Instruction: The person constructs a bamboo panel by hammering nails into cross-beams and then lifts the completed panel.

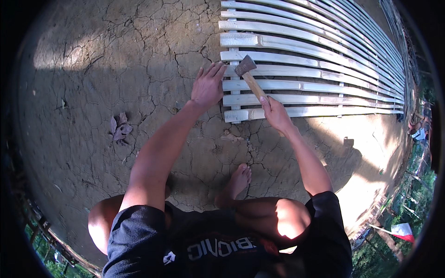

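A panel of pale split-bamboo slats (282,85) lies on the ground at the upper right, its slats crossing narrower cross strips. My right hand (276,112) is wrapped round the wooden handle of a hatchet (254,84). Its dark metal head is over the slats near their left ends. My left hand (208,85) is beside those ends, fingers stretched out and fingertips against the end of one slat. Whether a small thing sits under the fingertips cannot be made out.
Cracked dry earth (153,51) surrounds the panel. A dried leaf (121,128) lies to the left, and my bare foot (236,183) is close below the panel. Sunlight falls at the right, where a red and white flag (402,231) hangs near greenery.
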`<state>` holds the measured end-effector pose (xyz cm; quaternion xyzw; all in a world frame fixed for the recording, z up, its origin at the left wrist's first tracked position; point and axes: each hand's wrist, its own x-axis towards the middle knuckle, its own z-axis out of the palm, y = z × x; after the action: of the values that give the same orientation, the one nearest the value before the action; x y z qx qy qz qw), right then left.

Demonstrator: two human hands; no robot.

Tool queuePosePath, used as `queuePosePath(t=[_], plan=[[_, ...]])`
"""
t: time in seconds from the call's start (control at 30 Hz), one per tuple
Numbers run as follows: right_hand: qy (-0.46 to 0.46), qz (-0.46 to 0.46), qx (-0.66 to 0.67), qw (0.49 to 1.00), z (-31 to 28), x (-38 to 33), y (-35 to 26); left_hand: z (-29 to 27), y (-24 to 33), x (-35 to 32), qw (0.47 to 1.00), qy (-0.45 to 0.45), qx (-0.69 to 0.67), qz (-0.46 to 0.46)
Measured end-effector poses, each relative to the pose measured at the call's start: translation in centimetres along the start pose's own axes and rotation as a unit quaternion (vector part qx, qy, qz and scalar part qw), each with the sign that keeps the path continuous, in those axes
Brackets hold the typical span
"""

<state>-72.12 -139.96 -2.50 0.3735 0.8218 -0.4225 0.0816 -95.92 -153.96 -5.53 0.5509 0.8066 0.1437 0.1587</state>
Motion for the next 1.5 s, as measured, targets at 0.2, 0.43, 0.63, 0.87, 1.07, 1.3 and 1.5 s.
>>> queuePosePath(t=[0.2, 0.43, 0.63, 0.87, 1.07, 1.3, 1.5], plan=[[0.01, 0.01, -0.035, 0.999, -1.3, 0.4, -1.5, -0.6, -0.5, 1.6, 0.993, -0.035, 0.11, -0.013], [0.153, -0.077, 0.009, 0.985, -2.1, 2.2, -4.0, -0.6, 0.5, 2.1, 0.986, -0.092, 0.138, -0.029], [0.125, -0.013, -0.044, 0.991, 0.2, 3.2, -2.5, -0.2, 0.8, 1.9, 0.987, -0.081, 0.13, -0.045], [0.06, 0.017, -0.079, 0.995, -1.7, 3.8, -3.2, -0.7, 0.7, 2.0, 0.985, -0.107, 0.126, -0.045], [0.064, -0.098, -0.253, 0.961, -5.4, 4.6, -4.9, -0.5, 0.9, 2.1, 0.99, -0.089, 0.098, -0.048], [0.082, -0.14, -0.175, 0.971, -6.1, 3.9, -5.8, -0.3, 0.7, 2.0, 0.989, -0.098, 0.098, -0.058], [0.011, -0.085, -0.244, 0.966, -8.0, 4.8, -5.7, -0.5, 0.8, 2.0, 0.988, -0.095, 0.106, -0.054]])
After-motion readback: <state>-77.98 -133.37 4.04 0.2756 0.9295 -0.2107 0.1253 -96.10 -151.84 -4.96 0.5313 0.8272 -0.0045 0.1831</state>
